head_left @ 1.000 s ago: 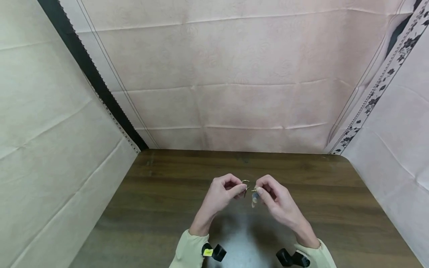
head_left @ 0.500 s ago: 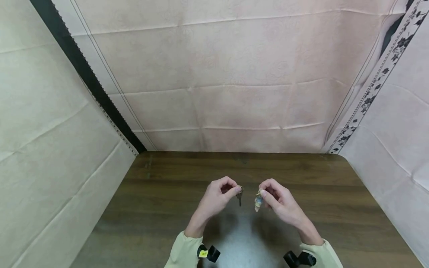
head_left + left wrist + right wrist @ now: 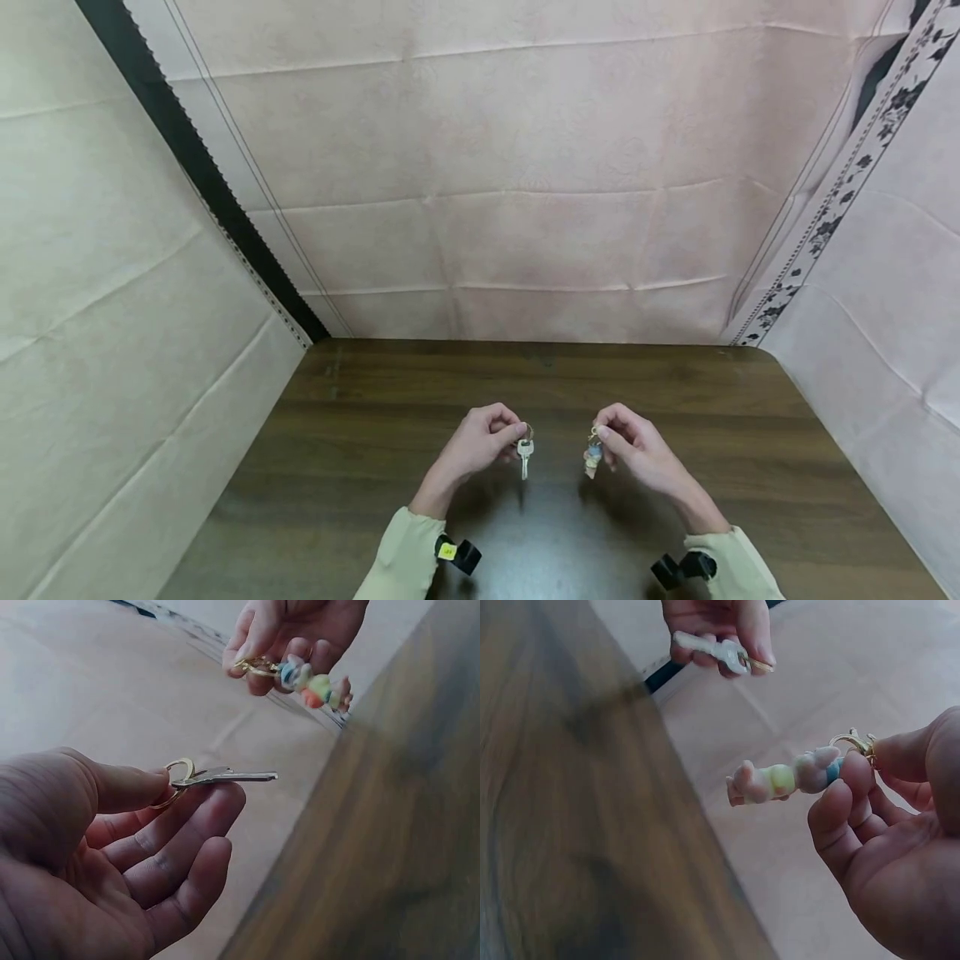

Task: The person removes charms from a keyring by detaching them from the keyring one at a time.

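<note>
My left hand [image 3: 483, 442] pinches a gold split ring [image 3: 180, 766] between thumb and finger. From that ring hangs a silver key [image 3: 525, 454], its blade pointing down above the table. My right hand [image 3: 637, 446] pinches the gold clasp [image 3: 862, 746] of a keychain, and a small figurine charm [image 3: 592, 457] dangles beneath it. The charm [image 3: 780, 780] shows pale pink, yellow and blue parts in the right wrist view. Key and charm hang apart, with a gap between the two hands.
A brown wood-grain table [image 3: 360, 467] lies under both hands. Pale cloth [image 3: 525, 167] hangs behind its far edge, and more cloth [image 3: 135, 333] hangs at the sides. Each sleeve carries a black wrist camera [image 3: 468, 557].
Both hands have moved apart, the left to the left and the right to the right. The key and its ring have separated further from the charm, and the key's flat face has turned into view.
</note>
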A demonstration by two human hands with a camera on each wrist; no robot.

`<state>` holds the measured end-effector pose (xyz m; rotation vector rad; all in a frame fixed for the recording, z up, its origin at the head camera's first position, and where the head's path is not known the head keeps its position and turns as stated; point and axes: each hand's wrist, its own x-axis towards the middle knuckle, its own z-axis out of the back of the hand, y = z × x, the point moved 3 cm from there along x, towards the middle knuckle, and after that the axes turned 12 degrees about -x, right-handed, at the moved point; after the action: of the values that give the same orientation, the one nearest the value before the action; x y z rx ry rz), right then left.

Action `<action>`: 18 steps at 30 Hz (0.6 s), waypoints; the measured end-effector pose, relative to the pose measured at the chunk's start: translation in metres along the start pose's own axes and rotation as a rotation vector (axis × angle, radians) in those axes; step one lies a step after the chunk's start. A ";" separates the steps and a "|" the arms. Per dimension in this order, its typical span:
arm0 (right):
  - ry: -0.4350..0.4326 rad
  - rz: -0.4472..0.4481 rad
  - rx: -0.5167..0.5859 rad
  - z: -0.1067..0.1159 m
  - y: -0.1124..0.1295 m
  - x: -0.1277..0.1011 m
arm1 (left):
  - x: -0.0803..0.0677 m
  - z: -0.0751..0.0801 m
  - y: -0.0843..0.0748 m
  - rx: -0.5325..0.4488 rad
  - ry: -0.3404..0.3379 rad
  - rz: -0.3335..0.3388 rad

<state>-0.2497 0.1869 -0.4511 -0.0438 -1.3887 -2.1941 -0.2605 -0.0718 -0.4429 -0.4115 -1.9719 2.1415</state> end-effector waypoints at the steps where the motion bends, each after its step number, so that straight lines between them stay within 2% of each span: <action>1: 0.000 -0.016 0.003 0.000 -0.005 0.000 | 0.003 0.002 0.003 -0.001 0.000 0.013; 11: 0.044 -0.160 0.069 0.001 -0.047 0.001 | 0.026 0.021 0.040 0.058 -0.028 0.132; 18: 0.087 -0.244 0.072 0.003 -0.069 0.002 | 0.033 0.031 0.050 0.067 -0.029 0.181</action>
<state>-0.2834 0.2115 -0.5063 0.2570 -1.4886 -2.3079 -0.3002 -0.0944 -0.4931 -0.5704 -1.9396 2.3272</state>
